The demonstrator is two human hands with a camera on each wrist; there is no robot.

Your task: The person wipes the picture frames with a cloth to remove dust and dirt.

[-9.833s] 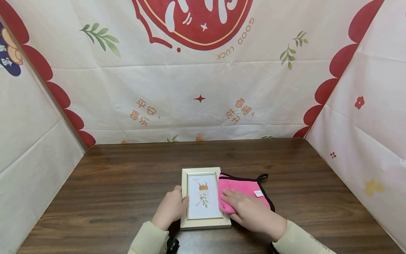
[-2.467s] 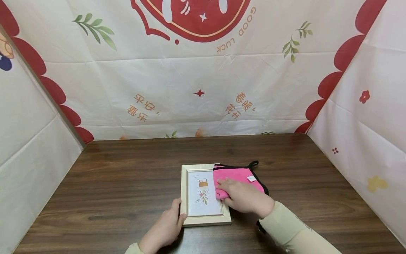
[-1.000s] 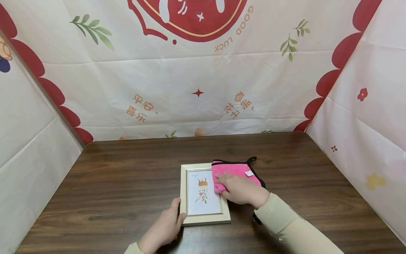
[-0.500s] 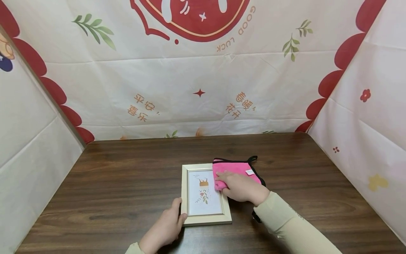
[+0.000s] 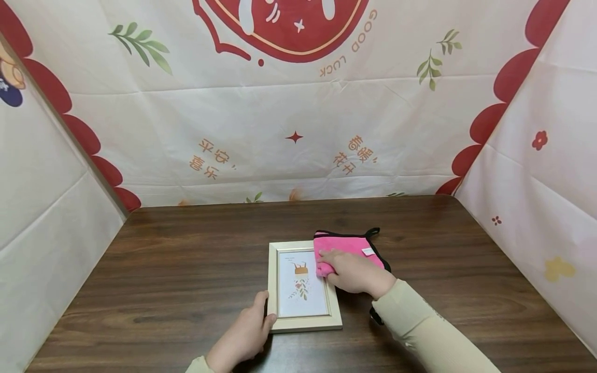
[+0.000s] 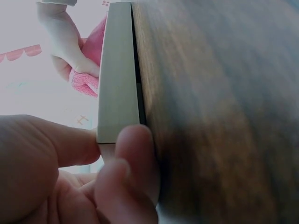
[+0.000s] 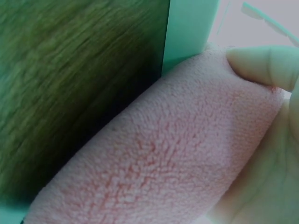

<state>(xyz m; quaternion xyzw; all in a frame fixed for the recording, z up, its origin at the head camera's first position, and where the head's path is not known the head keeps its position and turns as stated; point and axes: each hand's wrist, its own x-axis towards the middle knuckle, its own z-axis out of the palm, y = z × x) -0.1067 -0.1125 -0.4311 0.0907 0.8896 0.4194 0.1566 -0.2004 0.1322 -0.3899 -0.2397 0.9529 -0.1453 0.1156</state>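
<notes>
The left hand [image 5: 242,336] is seen at the near left corner of the picture frame [image 5: 303,284], which lies flat on the dark wooden counter [image 5: 177,269], a little right of the middle and toward the near edge. In the left wrist view the frame's corner [image 6: 117,88] is pinched between the thumb and the curled fingers [image 6: 135,154], the thumb on top and the fingers against the side next to the counter [image 6: 219,112]. Compared with the frame of nearly ten seconds ago, this hand is found lower on the frame's left edge, at the corner rather than at mid-height; since then its place is unchanged.

A small print of a plant is shown behind the glass. To the right, the pink cloth [image 5: 347,247], edged in black, is draped over the frame's far right corner and onto the counter. It is pressed down by the right hand [image 5: 356,272], whose fingers are bent over its folded left edge; in the right wrist view a fingertip [image 7: 261,65] is seen gripping the plush cloth [image 7: 177,158] against the frame [image 7: 189,28]. Against the earliest frame, the cloth and right hand are placed farther up the frame; over the last second they have barely shifted.
</notes>
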